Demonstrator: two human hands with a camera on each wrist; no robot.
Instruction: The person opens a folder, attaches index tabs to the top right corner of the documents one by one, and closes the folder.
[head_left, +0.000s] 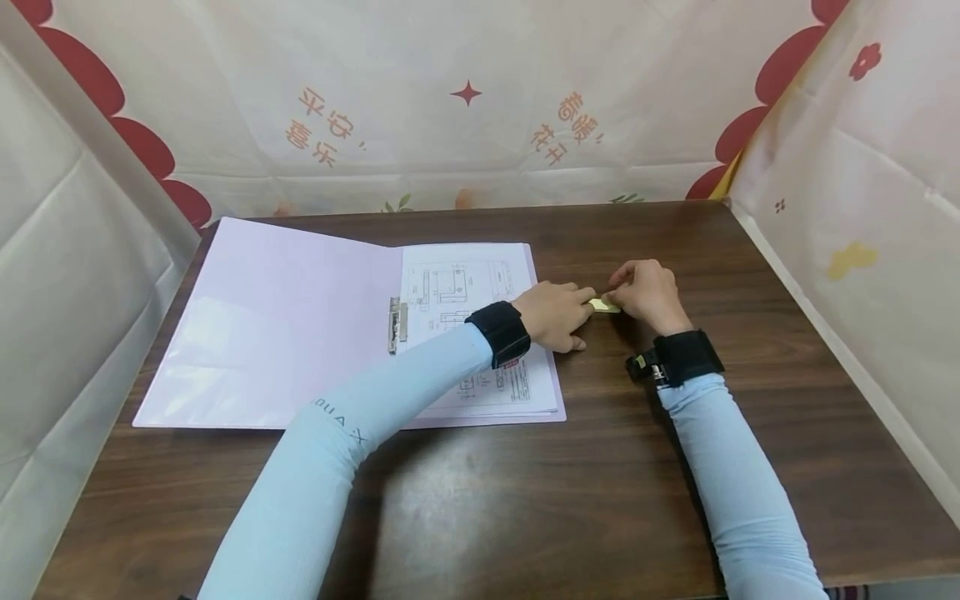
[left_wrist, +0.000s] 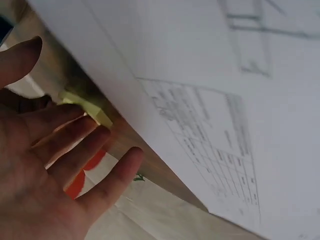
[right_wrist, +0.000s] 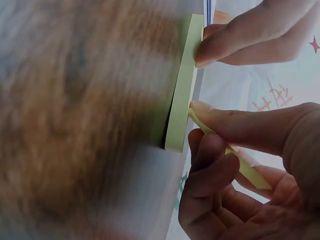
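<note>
A small pad of yellow sticky notes (head_left: 604,307) (right_wrist: 183,85) lies on the table just right of the open folder. With its fingers extended, my left hand (head_left: 555,317) presses the pad's left end; in the left wrist view its fingers (left_wrist: 92,137) look fairly straight. At the other end, my right hand (head_left: 649,296) pinches a narrow yellow sticky note (right_wrist: 253,173) between thumb and fingers. That note bends up from the pad's top, and its far end sticks out past the fingers.
A lilac folder (head_left: 285,325) lies open on the brown table (head_left: 480,517). Drawing sheets (head_left: 442,404) fill its right side beside a metal clip (head_left: 398,325), under my left forearm. Printed cloth (head_left: 465,142) hangs behind and at both sides.
</note>
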